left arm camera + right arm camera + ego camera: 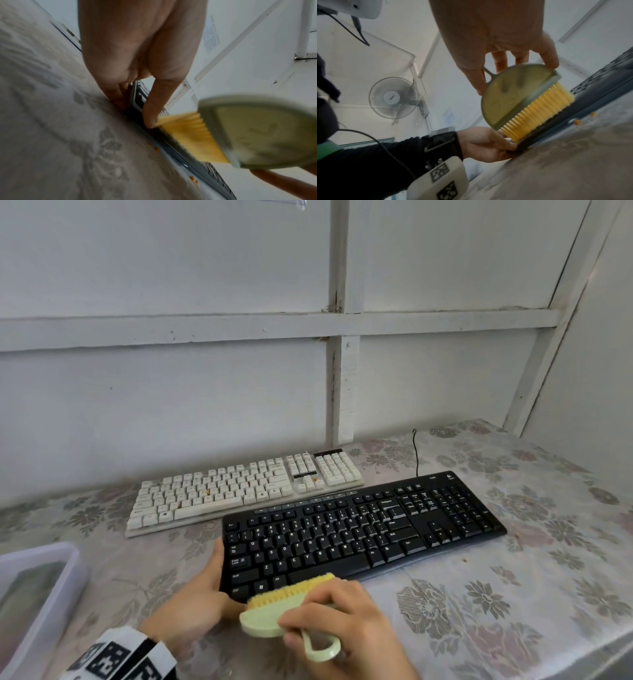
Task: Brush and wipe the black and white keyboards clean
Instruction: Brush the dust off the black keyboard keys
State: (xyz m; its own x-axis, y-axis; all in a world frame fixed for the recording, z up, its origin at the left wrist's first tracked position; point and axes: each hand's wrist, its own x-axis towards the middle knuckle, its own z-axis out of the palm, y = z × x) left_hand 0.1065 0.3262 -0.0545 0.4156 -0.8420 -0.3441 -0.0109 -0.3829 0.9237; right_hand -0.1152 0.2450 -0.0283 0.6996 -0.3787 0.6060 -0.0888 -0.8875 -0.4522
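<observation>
A: Head view: black keyboard (363, 537) lies angled on the floral tablecloth (496, 594), white keyboard (245, 491) just behind it, near the wall. Left hand (191, 601) clamps the black board's near-left corner, thumb on top. Right hand (346, 625) is wrapped around a pale green brush (274, 611), yellow bristles on the bottom key row.

B: Anything else on the table?

A: Translucent plastic bin (37, 594) at far left; black cable (416, 453) trails toward the wall.

B: Left wrist view?

A: Blurry. Fingers (154, 105) pinch the keyboard edge; brush bristles touch beside the fingertip. Orange crumbs (155, 148) on the cloth just beside the board.

B: Right wrist view?

A: Fingers and thumb grip the brush back; bristles pressed on the board's front edge. Left hand holds the corner below. Wall fan (393, 97) behind.
</observation>
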